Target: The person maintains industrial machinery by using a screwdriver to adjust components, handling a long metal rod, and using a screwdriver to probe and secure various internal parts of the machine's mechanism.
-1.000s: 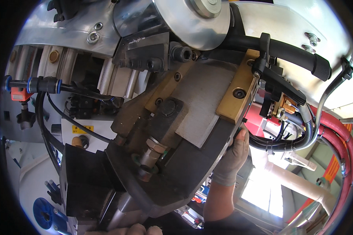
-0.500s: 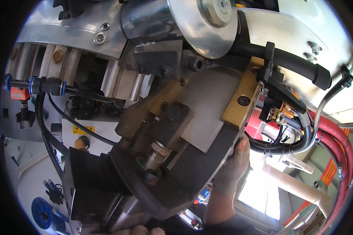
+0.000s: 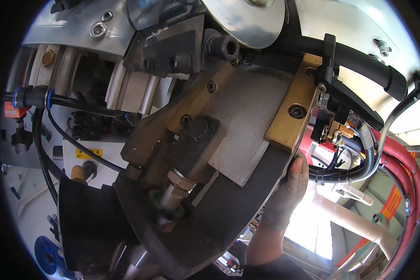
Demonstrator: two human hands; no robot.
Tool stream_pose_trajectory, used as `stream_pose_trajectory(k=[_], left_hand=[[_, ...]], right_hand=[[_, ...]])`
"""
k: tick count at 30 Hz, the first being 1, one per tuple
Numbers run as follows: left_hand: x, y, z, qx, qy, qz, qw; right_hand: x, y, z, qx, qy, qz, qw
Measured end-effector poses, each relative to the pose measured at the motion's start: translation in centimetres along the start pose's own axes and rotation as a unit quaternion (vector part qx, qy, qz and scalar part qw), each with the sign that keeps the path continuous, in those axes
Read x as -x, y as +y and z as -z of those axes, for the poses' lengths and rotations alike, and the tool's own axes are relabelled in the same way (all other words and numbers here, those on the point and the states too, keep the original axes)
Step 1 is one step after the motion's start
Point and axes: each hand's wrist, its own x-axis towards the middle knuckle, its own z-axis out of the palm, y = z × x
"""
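Against the curved dark steel plate [image 3: 238, 205], gloved right hand [image 3: 288, 189], fingers curled round its grimy edge below a brass block [image 3: 291, 109].

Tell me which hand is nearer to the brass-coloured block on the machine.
Right. The right hand grips the dark plate edge just below the brass-coloured block. The left hand is not in view.

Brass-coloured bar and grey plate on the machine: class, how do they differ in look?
The brass-coloured bar is yellowish, narrow and long; the grey plate is dull grey and broad. The bar shows a bolt hole; the plate's face looks plain. Both lie flat on the dark curved body, side by side.
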Motion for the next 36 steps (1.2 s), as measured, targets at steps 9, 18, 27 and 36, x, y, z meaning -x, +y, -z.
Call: stream_pose_trajectory(k=[9, 18, 27, 36], left_hand=[[1.2, 3.9, -1.0, -0.032, 0.04, 0.183, 0.982], [1.7, 4.5, -1.6, -0.042, 0.067, 0.208, 0.975], [1.8, 3.9, -1.2, -0.039, 0.055, 0.176, 0.982], [2.2, 4.3, -1.5, -0.037, 0.072, 0.178, 0.981]], right_hand=[[-0.8, 1.3, 0.3, 0.056, 0.006, 0.064, 0.996], [-1.1, 1.9, 0.3, 0.065, 0.004, 0.098, 0.993], [-0.8, 2.3, 0.3, 0.062, 0.017, 0.093, 0.994], [-1.1, 2.5, -0.2, 0.061, 0.041, 0.084, 0.994]])
